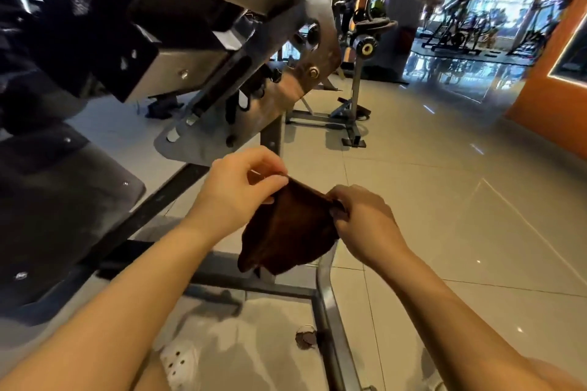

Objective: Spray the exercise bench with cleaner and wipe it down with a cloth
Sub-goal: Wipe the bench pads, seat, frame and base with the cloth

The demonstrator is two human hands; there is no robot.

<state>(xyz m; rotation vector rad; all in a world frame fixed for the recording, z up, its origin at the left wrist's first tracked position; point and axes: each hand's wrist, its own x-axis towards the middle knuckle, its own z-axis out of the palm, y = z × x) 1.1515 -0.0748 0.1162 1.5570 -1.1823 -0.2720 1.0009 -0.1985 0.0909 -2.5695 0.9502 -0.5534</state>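
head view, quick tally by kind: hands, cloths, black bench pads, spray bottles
hands: 2, left and right, both pinching the cloth's top edge
brown cloth: 1, hanging between them
black bench pads: 2, back pad and seat pad
spray bottles: 0 in view
total: 5

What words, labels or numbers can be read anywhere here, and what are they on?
None can be read.
The bench, the cloth and the shoe show no text.
The bright panels far back are too blurred to tell.
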